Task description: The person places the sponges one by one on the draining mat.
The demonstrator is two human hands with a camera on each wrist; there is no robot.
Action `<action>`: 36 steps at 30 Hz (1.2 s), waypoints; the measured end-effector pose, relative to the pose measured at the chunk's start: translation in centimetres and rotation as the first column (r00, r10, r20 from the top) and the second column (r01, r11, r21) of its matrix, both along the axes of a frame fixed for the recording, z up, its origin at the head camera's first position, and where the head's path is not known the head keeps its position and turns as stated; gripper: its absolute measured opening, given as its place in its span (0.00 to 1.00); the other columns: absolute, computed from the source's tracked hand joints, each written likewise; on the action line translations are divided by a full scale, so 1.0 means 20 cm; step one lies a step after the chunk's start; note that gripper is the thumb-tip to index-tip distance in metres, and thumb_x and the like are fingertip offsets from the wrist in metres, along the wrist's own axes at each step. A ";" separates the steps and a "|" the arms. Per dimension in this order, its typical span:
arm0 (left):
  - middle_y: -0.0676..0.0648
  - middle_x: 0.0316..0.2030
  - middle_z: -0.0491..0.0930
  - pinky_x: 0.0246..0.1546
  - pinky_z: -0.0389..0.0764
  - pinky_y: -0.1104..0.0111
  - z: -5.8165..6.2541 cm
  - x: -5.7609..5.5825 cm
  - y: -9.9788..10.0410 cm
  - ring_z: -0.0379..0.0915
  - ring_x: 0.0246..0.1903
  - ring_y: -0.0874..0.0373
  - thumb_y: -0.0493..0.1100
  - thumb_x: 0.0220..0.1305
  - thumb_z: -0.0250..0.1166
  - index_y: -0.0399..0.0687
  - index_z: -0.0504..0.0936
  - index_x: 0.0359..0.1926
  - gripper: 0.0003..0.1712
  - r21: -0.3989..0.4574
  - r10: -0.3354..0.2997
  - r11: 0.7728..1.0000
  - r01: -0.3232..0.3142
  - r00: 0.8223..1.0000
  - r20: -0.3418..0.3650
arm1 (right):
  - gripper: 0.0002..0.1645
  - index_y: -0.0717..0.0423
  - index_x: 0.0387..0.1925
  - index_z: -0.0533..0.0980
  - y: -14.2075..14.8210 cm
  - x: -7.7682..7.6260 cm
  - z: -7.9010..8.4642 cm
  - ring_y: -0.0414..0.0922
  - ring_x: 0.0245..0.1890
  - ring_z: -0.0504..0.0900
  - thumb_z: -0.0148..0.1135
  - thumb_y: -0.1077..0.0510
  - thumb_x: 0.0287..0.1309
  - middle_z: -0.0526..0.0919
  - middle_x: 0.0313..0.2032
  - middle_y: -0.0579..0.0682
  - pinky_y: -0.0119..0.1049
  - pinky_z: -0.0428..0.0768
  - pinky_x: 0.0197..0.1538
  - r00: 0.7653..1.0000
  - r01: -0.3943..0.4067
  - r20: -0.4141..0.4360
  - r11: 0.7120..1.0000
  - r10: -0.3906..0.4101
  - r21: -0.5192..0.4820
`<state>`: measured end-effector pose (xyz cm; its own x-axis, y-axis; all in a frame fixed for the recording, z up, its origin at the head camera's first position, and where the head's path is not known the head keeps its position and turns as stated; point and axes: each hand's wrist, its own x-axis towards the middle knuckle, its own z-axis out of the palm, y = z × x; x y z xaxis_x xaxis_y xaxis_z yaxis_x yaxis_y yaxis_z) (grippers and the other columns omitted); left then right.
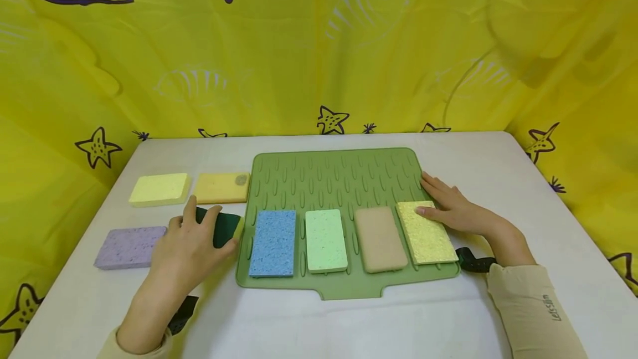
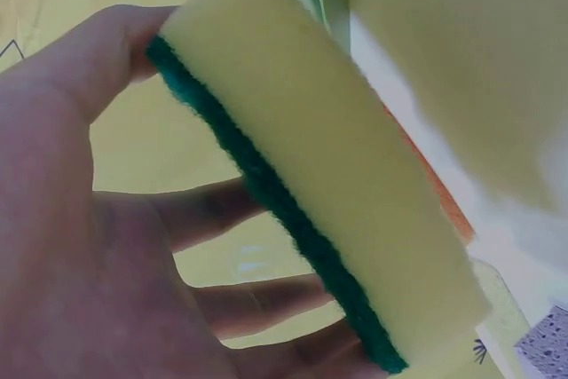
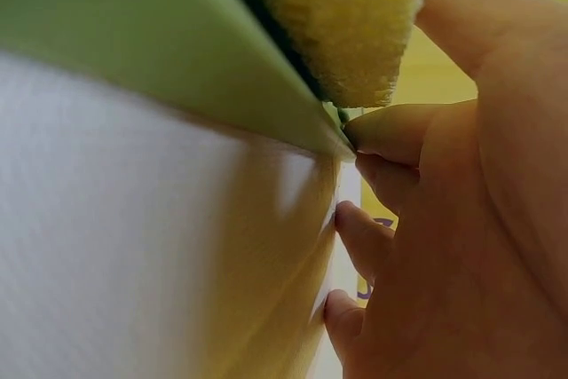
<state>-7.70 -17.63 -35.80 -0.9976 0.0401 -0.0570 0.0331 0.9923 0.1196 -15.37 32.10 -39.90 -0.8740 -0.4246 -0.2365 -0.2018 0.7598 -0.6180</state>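
My right sleeve (image 1: 540, 306), beige and lettered, occupies the foreground below my right fingers (image 1: 440, 190), which lie extended at the edge of a green mat (image 1: 334, 168), the thumb resting on a speckled yellow sponge (image 1: 430, 237) without gripping it. Opposite, my left fingers (image 1: 190, 212) are spread apart and bent around a scrub sponge (image 1: 226, 229), thumb at one end, the others against its dark scouring layer. It sits within that hold, at the mat's left edge; whether it clears the white surface (image 1: 279, 326) I cannot tell for sure.

I judge it light and springy: the foam should give under a squeeze, while the scouring layer looks stiffer and rough enough not to slip. Nothing about it suggests it would break. The safest hold appears to be by its long sides, near the middle, with mild pressure so it does not buckle.

It is a rectangular block in two layers, thick pale-yellow foam joined to a thin, fuzzy, deep-green pad. Beyond my left fingers lies an orange-yellow sponge (image 1: 219, 187); to their left, a purple sponge (image 1: 127, 248).
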 end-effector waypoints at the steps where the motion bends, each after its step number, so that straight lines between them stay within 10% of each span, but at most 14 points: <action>1: 0.21 0.71 0.50 0.37 0.79 0.34 0.00 0.00 0.00 0.65 0.55 0.19 0.63 0.60 0.63 0.43 0.66 0.70 0.44 0.004 -0.005 1.000 0.005 1.000 0.000 | 0.53 0.62 0.78 0.38 0.00 0.00 0.00 0.70 0.76 0.30 0.55 0.44 0.70 0.34 0.78 0.66 0.72 0.27 0.71 1.000 -0.001 0.000 1.000 0.001 -0.001; 26: 0.21 0.68 0.57 0.50 0.78 0.36 0.01 -0.04 0.07 0.65 0.60 0.25 0.56 0.55 0.72 0.40 0.62 0.71 0.49 0.171 -0.113 0.976 0.136 0.984 -0.137 | 0.52 0.61 0.78 0.37 -0.01 0.01 0.01 0.70 0.75 0.28 0.55 0.46 0.70 0.32 0.78 0.67 0.72 0.24 0.70 1.000 0.008 0.009 1.000 -0.008 -0.026; 36: 0.29 0.71 0.58 0.57 0.71 0.33 0.03 -0.08 0.15 0.62 0.63 0.27 0.62 0.56 0.70 0.48 0.66 0.71 0.47 0.103 -0.166 0.978 0.181 0.976 -0.140 | 0.52 0.62 0.78 0.39 -0.02 0.01 0.01 0.70 0.75 0.29 0.56 0.46 0.70 0.33 0.78 0.66 0.72 0.25 0.70 1.000 0.010 0.006 0.999 -0.010 -0.031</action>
